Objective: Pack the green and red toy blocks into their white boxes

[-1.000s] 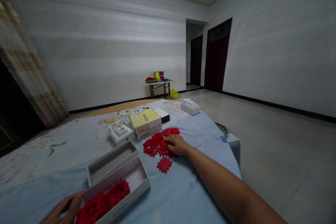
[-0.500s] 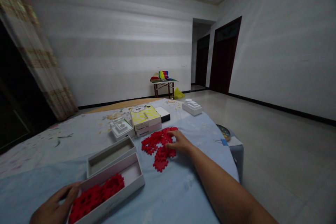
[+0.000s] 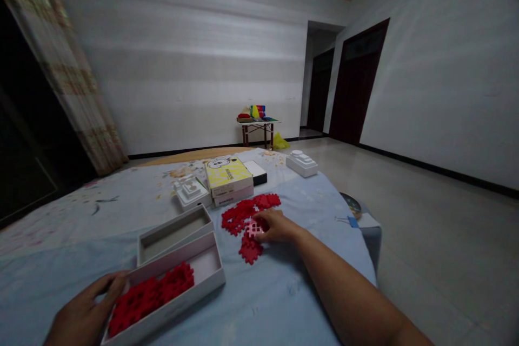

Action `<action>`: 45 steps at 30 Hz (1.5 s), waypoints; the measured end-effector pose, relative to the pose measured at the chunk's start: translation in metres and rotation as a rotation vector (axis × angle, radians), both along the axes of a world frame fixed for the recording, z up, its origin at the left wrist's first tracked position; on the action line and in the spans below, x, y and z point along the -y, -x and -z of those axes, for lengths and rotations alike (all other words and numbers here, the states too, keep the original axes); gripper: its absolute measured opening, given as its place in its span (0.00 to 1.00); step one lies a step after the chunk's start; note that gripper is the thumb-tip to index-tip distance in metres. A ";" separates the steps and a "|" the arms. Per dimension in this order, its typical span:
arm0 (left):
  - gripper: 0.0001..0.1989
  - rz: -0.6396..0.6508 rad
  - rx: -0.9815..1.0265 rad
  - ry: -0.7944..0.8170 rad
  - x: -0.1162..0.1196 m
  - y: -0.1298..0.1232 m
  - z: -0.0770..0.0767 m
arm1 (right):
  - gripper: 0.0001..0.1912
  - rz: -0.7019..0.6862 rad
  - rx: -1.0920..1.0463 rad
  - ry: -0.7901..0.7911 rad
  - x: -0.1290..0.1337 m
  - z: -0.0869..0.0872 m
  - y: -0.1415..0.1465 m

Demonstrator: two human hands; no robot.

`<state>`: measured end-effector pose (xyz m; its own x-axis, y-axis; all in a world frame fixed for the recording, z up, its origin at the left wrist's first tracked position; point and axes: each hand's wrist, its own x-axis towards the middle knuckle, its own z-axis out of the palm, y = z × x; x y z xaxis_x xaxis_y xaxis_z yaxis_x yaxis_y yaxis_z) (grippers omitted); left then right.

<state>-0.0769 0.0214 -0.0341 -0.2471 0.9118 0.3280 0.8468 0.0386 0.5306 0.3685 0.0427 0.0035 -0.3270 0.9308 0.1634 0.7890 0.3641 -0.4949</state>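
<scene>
My left hand [image 3: 87, 305] grips the left end of an open white box [image 3: 203, 275], its thumb and fingers at the rim. Red toothed plastic building pieces [image 3: 152, 294] lie in the left and middle of that box, while its right end shows bare white. Over the cloth, my right hand [image 3: 273, 225] pinches a red toothed building piece [image 3: 254, 228] that shines in the light. Around its fingertips lies a loose heap of similar red pieces [image 3: 239, 216], with one piece [image 3: 250, 248] at the near side.
Behind the white box lies an empty box lid [image 3: 174, 235]. Farther back are a yellow-and-white cartoon box [image 3: 229, 175], a black-and-white box [image 3: 256, 172] and two white stepped objects [image 3: 190, 192]. A blue clip [image 3: 353, 222] sits at the table's right edge, beside a grey stool [image 3: 371, 238].
My right hand has moved slightly down over the heap and now pinches a shining red piece. My left hand stays on the box. The whole view has shifted a little.
</scene>
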 end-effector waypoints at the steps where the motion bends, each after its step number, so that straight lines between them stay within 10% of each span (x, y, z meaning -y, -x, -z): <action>1: 0.21 0.010 0.034 0.025 0.000 0.001 0.001 | 0.30 0.016 -0.007 -0.017 0.000 0.000 -0.001; 8: 0.25 -0.011 0.130 0.154 0.003 -0.002 -0.005 | 0.34 0.160 -0.117 -0.118 0.004 -0.004 0.002; 28: 0.21 0.144 0.126 -0.055 0.032 -0.042 -0.037 | 0.33 0.015 -0.041 -0.020 0.020 -0.011 0.022; 33: 0.21 0.162 0.115 -0.086 0.031 -0.041 -0.035 | 0.37 -0.180 -0.181 -0.117 0.026 -0.042 0.053; 45: 0.20 0.196 0.125 -0.063 0.034 -0.043 -0.036 | 0.33 -0.519 0.432 -0.008 0.014 -0.081 0.125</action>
